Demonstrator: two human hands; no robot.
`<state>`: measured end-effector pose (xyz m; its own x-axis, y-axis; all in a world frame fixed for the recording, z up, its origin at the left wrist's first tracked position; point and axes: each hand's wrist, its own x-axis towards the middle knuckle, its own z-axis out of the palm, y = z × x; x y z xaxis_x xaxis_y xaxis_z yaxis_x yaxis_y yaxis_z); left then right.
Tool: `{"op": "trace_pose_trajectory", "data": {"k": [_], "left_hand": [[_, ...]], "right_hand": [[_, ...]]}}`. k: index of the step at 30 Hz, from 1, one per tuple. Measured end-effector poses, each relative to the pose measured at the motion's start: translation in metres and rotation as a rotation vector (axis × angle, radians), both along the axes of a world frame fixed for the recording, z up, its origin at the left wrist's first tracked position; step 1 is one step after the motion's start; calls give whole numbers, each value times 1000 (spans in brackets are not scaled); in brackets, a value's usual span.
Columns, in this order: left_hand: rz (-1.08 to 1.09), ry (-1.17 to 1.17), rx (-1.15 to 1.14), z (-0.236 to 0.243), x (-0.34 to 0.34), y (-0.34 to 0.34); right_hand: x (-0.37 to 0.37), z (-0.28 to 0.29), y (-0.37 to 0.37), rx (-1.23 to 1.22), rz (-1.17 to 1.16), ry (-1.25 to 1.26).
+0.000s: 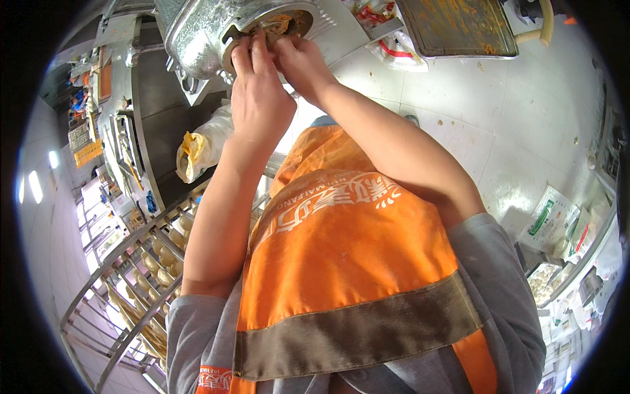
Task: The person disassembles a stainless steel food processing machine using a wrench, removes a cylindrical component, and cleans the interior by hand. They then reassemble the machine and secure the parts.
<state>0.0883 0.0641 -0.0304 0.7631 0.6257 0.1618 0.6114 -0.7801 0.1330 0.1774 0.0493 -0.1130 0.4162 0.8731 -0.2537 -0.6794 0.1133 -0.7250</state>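
Both hands, the left hand [259, 98] and the right hand [298, 59], pinch brown filling [279, 25] at the round mouth of one metal machine [197, 33]. One dirty tray [459, 26] lies apart on the open floor [525, 131].

Head view, looking steeply down, close.

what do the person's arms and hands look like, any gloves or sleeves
Both hands are bare, no gloves, rings or watch visible: left hand, right hand. The forearms are bare too. Short grey sleeves end above the elbows. Over the grey shirt hangs an orange apron with white markings and a brown band across it.
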Motion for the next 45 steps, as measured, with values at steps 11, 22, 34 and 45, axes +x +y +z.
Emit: {"op": "trace_pose_trajectory", "data": {"k": [11,22,34,45], "left_hand": [[662,-964,-1403,-29,-4,3],[530,-1203,-1618,-44,13,33],[614,-1286,-1597,-47,28,27],[572,-1321,-1657,-47,29,28]], "right_hand": [[34,-7,-30,80,-348,-1159],[35,22,-10,-312,26,-894],[21,18,-25,-82,-293,-1251],[32,20,-15,-71,-213,-1126]]}}
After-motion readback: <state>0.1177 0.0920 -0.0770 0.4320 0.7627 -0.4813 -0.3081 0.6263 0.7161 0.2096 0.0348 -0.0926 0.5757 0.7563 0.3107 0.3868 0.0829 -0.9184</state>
